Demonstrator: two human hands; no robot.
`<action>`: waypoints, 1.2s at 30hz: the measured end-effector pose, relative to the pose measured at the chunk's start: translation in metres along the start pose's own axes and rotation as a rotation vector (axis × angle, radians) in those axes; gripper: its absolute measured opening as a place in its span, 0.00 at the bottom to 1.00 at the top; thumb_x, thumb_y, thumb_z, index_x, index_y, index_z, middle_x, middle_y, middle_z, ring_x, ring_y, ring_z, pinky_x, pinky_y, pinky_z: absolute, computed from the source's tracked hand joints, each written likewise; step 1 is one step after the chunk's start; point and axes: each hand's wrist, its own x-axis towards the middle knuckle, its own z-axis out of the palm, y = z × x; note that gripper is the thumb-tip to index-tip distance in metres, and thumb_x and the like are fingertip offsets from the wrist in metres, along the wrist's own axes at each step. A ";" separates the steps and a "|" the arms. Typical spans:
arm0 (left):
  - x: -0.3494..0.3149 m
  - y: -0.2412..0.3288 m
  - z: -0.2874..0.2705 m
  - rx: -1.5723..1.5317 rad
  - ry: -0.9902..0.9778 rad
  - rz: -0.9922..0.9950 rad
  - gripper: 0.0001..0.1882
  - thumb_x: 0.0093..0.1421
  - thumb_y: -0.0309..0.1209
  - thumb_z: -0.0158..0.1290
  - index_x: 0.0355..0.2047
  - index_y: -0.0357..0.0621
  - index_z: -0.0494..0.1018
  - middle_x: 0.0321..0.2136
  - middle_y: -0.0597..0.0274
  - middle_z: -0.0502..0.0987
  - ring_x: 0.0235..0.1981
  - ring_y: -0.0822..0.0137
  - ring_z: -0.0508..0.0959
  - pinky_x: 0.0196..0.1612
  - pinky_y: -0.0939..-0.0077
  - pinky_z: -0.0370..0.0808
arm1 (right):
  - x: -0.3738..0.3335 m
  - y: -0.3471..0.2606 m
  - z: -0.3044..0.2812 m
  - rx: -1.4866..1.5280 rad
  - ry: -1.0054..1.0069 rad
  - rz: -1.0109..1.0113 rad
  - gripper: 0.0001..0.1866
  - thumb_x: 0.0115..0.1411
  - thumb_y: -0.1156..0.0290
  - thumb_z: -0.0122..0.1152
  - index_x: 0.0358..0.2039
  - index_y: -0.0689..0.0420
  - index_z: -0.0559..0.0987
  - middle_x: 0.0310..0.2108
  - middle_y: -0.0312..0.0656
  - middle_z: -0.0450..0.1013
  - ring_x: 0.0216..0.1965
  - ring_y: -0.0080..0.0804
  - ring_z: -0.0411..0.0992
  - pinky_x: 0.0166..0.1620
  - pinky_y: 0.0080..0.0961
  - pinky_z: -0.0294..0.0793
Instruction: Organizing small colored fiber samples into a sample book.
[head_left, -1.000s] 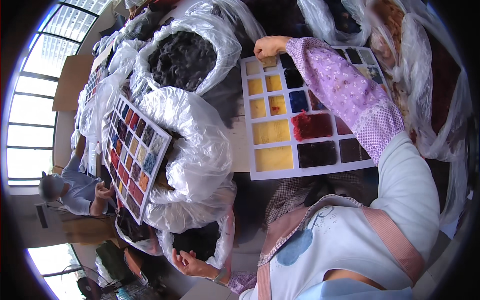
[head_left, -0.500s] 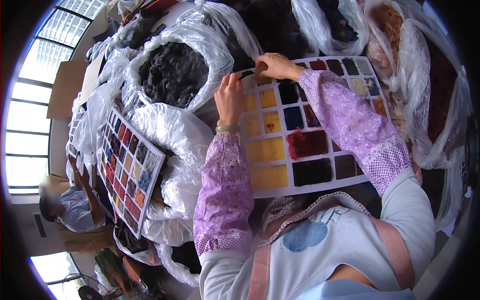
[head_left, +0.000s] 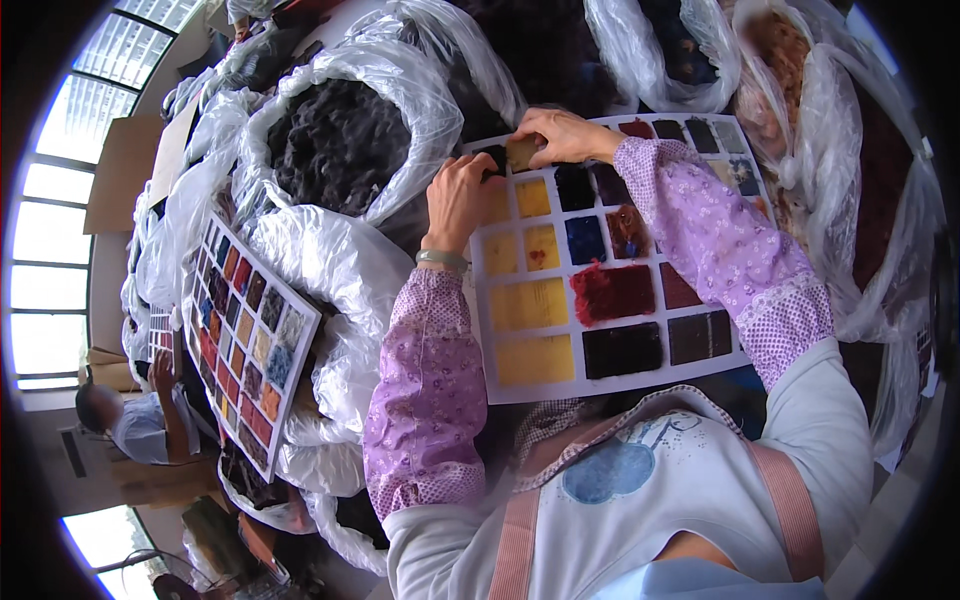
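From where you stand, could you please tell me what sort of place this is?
Probably a textile or fibre workshop: dark fluff shows in an open plastic bag, a white board bears rows of coloured patches, and a similar board is tilted at left.

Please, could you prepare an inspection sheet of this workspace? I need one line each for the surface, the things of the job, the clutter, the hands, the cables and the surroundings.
Surface: hidden beneath the white board; support not visible.
Job's things: board carries a grid of coloured patches; the red patch is fluffy, fraying past its left edge.
Clutter: plastic bags, one holding dark fluff; second board tilted among them.
Hands: left hand at the board's upper-left corner, beside a dark piece; right hand at a tan patch. Grip unclear.
Cables: nothing seen near the hands.
Surroundings: windows, cardboard and another person, all leftward.
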 end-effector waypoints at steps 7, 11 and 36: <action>0.001 0.004 0.030 0.090 0.185 0.019 0.14 0.48 0.34 0.53 0.37 0.56 0.75 0.35 0.60 0.73 0.37 0.60 0.71 0.40 0.68 0.70 | -0.013 -0.016 -0.008 -0.136 -0.020 -0.026 0.19 0.45 0.64 0.54 0.41 0.49 0.76 0.41 0.42 0.67 0.44 0.40 0.66 0.48 0.31 0.63; -0.002 0.016 0.032 0.376 0.407 0.127 0.13 0.48 0.34 0.53 0.36 0.57 0.76 0.38 0.63 0.74 0.41 0.61 0.71 0.43 0.68 0.67 | -0.018 -0.009 0.007 -0.264 0.046 -0.023 0.19 0.46 0.67 0.58 0.42 0.54 0.75 0.41 0.42 0.66 0.44 0.39 0.67 0.48 0.32 0.65; 0.013 -0.005 0.065 -0.115 0.351 -0.121 0.18 0.46 0.28 0.47 0.39 0.52 0.75 0.45 0.52 0.71 0.42 0.50 0.70 0.49 0.64 0.65 | 0.077 0.103 -0.053 0.010 0.625 0.705 0.17 0.51 0.55 0.52 0.35 0.53 0.74 0.36 0.48 0.73 0.40 0.48 0.70 0.43 0.39 0.69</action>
